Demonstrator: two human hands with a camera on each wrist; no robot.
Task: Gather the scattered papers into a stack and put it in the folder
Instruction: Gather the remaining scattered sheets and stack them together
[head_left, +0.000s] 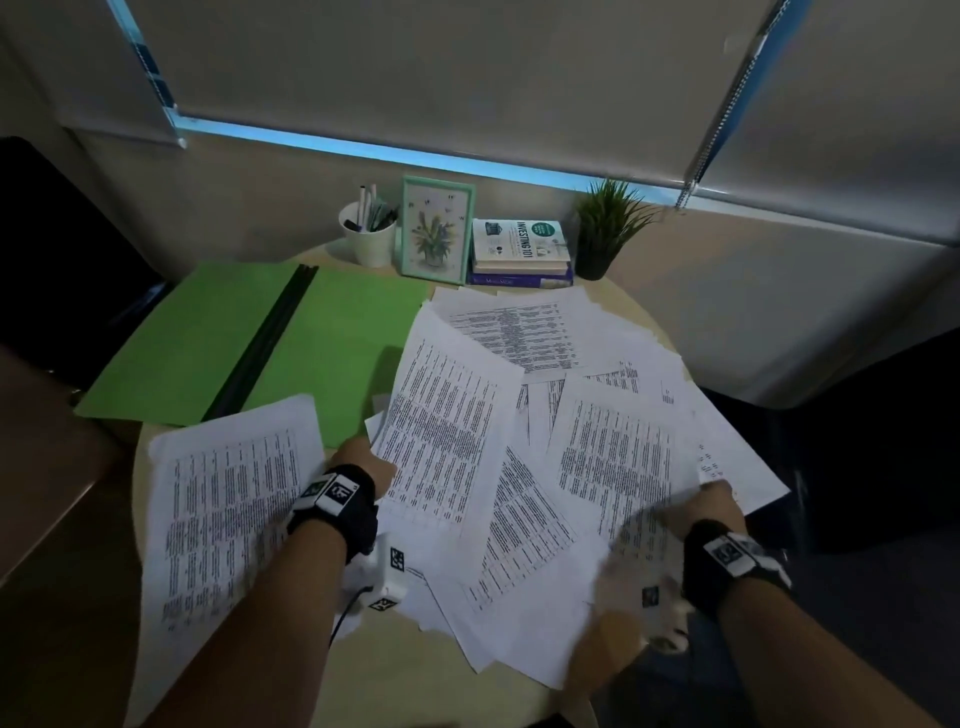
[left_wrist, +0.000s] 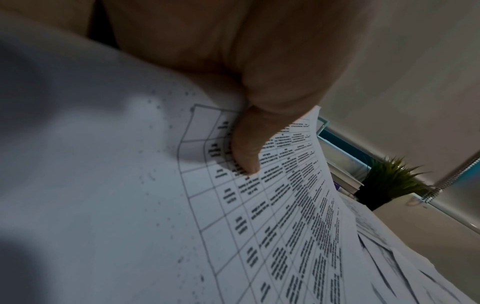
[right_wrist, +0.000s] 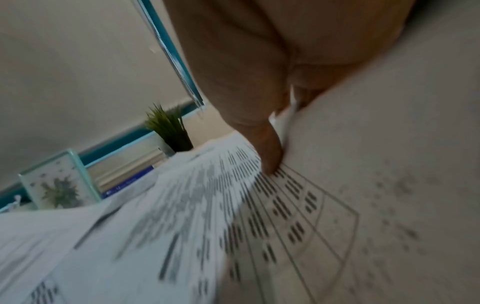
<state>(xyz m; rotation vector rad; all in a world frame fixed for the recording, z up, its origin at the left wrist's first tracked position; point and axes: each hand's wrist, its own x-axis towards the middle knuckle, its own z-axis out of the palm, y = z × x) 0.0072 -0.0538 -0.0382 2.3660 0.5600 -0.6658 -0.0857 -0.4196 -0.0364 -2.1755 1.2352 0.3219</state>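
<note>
While the left hand (head_left: 363, 465) pinched one printed sheet (head_left: 447, 421) by its near edge, the right hand (head_left: 706, 501) pinched another sheet (head_left: 618, 457); the loose papers (head_left: 524, 332) fanned beyond both hands (thin, limp, likely slippery), right of the open green folder (head_left: 332, 338), so edge grips seemed wisest.

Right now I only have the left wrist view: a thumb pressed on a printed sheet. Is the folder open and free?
Observer: Yes, the green folder lies open at the left of the table, with sheets overlapping only its near edge.
Operator: What is the right hand doing?
Observer: The right hand pinches the edge of a sheet at the right of the scattered papers.
Operator: Any sheet apart from the pile?
Observer: One sheet lies to the left of the left hand.
</note>
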